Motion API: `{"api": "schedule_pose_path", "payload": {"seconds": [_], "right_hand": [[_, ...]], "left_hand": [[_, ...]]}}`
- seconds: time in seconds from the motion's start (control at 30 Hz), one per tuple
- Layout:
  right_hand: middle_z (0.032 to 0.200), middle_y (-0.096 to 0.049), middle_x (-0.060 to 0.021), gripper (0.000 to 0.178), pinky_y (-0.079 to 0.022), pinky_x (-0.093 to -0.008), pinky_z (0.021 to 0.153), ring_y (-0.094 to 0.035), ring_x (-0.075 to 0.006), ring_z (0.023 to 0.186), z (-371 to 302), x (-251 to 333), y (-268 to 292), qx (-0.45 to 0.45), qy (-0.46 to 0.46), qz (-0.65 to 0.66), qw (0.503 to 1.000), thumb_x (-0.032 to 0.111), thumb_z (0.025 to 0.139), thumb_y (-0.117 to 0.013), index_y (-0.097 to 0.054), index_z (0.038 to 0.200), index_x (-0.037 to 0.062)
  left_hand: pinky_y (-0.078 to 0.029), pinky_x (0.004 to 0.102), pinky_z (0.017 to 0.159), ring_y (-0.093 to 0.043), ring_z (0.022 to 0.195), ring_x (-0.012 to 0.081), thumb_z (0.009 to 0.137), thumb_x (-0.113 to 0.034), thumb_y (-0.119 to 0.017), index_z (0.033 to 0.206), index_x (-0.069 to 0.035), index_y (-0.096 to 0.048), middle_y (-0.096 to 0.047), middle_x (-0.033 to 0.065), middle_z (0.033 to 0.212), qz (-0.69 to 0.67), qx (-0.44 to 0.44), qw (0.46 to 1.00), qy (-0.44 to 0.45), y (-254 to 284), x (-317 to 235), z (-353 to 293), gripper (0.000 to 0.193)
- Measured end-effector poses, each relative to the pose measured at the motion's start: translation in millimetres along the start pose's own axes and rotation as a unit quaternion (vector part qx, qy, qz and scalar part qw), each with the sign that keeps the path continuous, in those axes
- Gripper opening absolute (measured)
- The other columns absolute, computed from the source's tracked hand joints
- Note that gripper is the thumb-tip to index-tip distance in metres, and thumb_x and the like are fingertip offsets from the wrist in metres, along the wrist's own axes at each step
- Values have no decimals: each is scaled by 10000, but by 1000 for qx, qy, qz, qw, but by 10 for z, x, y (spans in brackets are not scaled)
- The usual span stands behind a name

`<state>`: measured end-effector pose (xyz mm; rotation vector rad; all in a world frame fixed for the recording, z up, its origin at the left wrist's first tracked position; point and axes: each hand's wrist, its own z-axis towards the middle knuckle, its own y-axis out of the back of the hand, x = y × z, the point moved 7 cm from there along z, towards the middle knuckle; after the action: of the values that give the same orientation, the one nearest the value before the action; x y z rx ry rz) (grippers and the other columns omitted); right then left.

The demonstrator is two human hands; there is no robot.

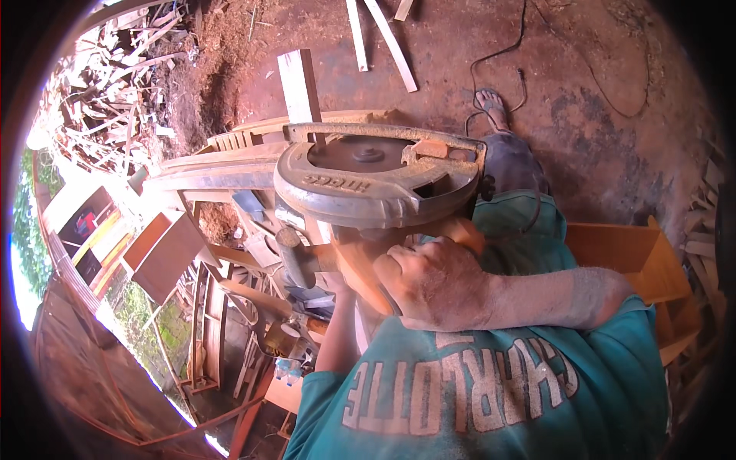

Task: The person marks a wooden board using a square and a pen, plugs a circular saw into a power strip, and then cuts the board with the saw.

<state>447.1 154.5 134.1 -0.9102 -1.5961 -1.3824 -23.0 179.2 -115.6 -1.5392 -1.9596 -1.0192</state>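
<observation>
A circular saw (376, 201) with a grey blade guard and orange body fills the middle, in front of my torso. My right hand (437, 280) is wrapped round its orange handle, fingers closed. The round blade (364, 155) shows inside the guard, with sawdust along the guard's rim. A pale wooden board (299, 88) sticks out beyond the saw's far side; the saw hides its middle. My left hand (335, 282) is mostly hidden behind the saw body, near a grey knob (290, 245). Its fingers do not show.
Curved wooden pieces (222, 165) lie left of the saw. Scrap wood (115, 92) is heaped far left. Thin wooden strips (391, 46) and a dark cord (498, 52) lie on the reddish floor. My sandalled foot (491, 106) stands beside the cord. An orange-brown wooden box (667, 264) is at right.
</observation>
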Motion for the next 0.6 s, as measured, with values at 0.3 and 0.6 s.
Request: {"api": "schedule_pose_path", "payload": {"seconds": [0.3, 0.6], "right_hand": [[815, -663, -181, 279, -586, -412, 644, -718, -319, 708, 58, -6, -58, 6, 3, 1, 1000, 137, 728, -762, -568, 884, 10], [833, -665, -192, 313, -590, -414, 649, -727, -328, 726, 60, -4, -88, 5, 13, 21, 1000, 155, 724, -775, -563, 900, 5]], "left_hand": [[-566, 229, 744, -657, 874, 108, 965, -27, -567, 1024, -109, -664, -687, 9, 949, 48, 30, 997, -48, -234, -100, -7, 139], [-566, 254, 792, -666, 915, 132, 1008, -96, -528, 1128, -93, -644, -694, 25, 1012, 45, -20, 999, -22, -351, -224, -17, 167]]}}
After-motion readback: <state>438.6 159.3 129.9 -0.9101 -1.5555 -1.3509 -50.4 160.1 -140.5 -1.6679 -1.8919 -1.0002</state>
